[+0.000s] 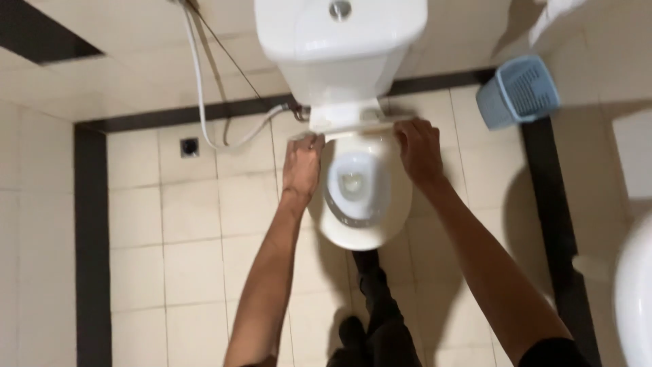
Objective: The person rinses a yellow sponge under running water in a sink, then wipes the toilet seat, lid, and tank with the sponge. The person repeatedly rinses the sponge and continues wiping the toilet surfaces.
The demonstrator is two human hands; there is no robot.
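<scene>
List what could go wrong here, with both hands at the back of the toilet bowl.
1. The left hand and right hand sit at the rear of the toilet bowl, near the raised seat against the tank; if it drops, fingers might get pinched.
2. The person leans far forward over the bowl on a tiled floor; a slip seems possible.
3. Bare hands on the rim may pick up germs.
</scene>
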